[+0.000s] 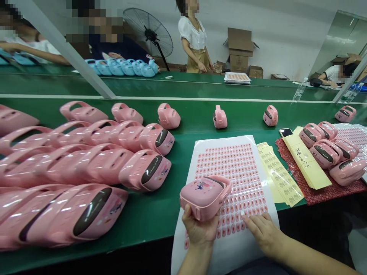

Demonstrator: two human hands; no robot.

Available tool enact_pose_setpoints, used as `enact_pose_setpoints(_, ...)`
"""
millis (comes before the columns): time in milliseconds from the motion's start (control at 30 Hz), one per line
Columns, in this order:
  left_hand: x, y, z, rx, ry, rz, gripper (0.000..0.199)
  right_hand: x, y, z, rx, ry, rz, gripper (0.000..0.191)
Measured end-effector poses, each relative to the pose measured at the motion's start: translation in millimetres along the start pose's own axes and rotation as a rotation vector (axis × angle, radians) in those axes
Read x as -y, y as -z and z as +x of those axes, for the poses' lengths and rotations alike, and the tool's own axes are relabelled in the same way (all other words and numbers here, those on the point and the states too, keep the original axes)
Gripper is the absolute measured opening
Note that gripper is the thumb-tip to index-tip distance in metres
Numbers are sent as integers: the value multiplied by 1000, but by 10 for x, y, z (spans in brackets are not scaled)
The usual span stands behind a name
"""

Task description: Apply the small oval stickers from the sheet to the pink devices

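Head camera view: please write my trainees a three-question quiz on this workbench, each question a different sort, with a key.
1. True or false: the left hand holds a pink case over the sticker sheet.
2. The row of items on the far bench is: a) yellow, b) blue, c) black.
3. Fill in: the handwritten yellow paper lies on ____ bubble wrap.
Key: 1 true; 2 b; 3 red.

Devices [145,170] left, sticker sheet [226,187] centre
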State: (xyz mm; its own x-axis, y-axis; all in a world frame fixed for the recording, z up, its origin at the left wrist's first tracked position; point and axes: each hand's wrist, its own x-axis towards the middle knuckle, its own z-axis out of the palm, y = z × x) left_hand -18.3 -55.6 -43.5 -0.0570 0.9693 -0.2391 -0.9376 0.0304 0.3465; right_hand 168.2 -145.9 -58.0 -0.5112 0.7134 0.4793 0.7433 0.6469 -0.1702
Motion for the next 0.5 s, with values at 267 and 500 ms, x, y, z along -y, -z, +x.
enact_pose_setpoints(267,22,51,11,37,19,-23,49,-44,4,87,80,-88,-16,65)
enact_pose_setpoints(500,52,46,-26,-50,-28,12,53,-77,44,-26,-52,-247,116,71)
